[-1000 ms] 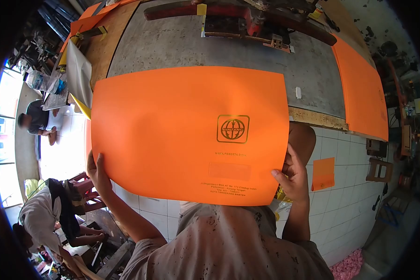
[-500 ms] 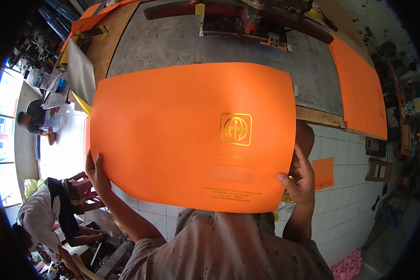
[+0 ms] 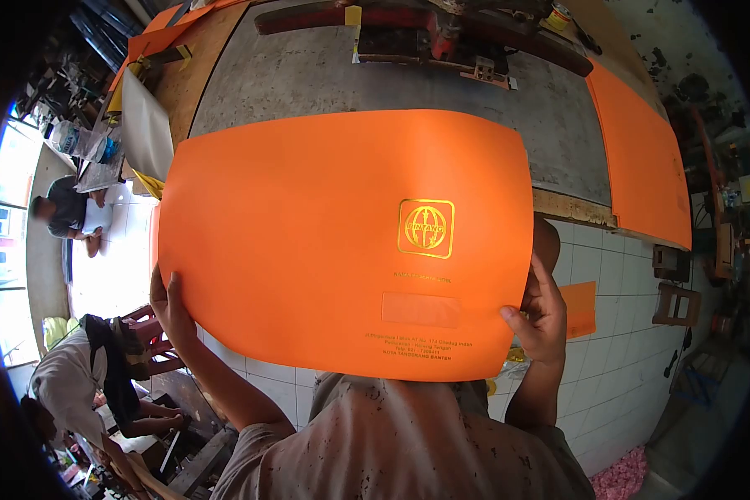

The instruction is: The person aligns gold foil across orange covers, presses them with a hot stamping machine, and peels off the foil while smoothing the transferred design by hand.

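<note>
A large orange sheet of card, bowed along its edges, is held up between my two hands. Gold foil print marks its right part: a globe emblem in a rounded square, with small text lines and a plain rectangle below. At the lower left edge, my left hand is closed on the sheet, fingertips over the front. My right hand grips the right edge, thumb in front and the other fingers partly hidden behind. Beyond the sheet lies the grey worktop of a press.
A dark red press bar crosses the far worktop. More orange sheets lie at right. A tin stands at the back. An orange piece is on the tiled floor. Two people are at left.
The orange sheet has shifted very slightly to the right in my hands, and its gold emblem catches more light. Both hands keep their grip.
</note>
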Tool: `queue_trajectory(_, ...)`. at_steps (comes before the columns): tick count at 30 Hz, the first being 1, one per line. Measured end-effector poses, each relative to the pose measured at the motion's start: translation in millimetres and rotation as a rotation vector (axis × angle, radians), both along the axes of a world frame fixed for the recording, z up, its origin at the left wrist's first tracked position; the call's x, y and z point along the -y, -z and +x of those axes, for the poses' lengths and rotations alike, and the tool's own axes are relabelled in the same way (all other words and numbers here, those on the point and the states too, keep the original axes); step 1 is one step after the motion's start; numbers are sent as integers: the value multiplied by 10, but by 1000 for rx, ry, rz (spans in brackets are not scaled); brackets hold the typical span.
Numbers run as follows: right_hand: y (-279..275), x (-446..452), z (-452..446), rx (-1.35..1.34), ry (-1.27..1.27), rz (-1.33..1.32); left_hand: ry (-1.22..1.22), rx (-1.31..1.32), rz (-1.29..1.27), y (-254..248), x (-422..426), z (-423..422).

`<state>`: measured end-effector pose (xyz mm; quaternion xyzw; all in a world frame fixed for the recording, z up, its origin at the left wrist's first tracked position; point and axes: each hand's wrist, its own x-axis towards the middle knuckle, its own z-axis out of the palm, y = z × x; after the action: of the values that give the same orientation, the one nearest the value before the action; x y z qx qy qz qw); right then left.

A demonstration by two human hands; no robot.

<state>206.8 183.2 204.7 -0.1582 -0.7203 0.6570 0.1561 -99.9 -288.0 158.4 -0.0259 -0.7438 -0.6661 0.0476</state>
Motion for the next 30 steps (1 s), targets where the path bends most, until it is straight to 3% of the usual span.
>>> queue_trajectory(30, -25, -84, -18, -27, 10, 55, -6, -19, -13, 32, 9, 8)
